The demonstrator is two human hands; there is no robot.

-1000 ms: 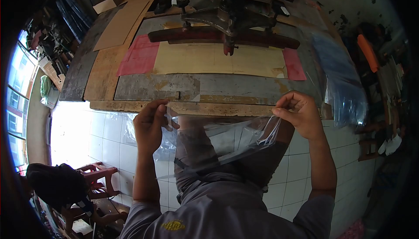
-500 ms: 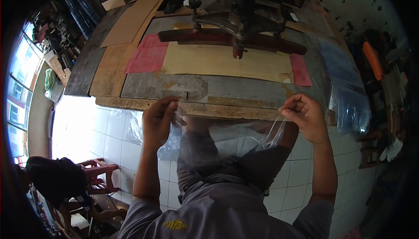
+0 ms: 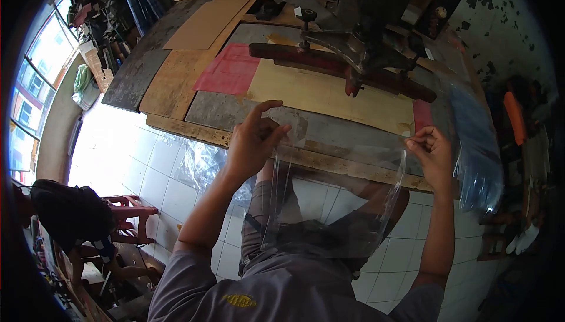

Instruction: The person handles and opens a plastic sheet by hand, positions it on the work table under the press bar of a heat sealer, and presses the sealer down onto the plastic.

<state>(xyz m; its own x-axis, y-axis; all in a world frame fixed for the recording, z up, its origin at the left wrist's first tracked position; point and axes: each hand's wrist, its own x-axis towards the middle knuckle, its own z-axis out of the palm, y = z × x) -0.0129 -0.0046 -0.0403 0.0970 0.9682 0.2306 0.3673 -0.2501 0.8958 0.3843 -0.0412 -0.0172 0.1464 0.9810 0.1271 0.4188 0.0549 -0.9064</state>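
Note:
A clear plastic sheet (image 3: 335, 204) hangs in front of my lap, its upper edge near the table's front edge. My left hand (image 3: 257, 142) is at its upper left corner, thumb and fingers pinched on the plastic with the index finger stretched out. At the upper right corner my right hand (image 3: 429, 148) pinches the same sheet. Beyond my hands, a yellow sheet (image 3: 329, 95) with a pink piece (image 3: 228, 70) at its left end lies on the metal plate, under the dark red press bar (image 3: 312, 66).
Brown cardboard (image 3: 209, 23) lies at the table's back left. Bluish plastic sheets (image 3: 478, 151) drape over the right side. Crumpled clear plastic (image 3: 203, 166) hangs below the front edge. A red stool (image 3: 130, 219) and another person (image 3: 73, 213) are at the lower left.
The plastic sheet has opened out and hangs flatter between my hands. My left index finger has stretched out. The view has turned, so the table now appears tilted.

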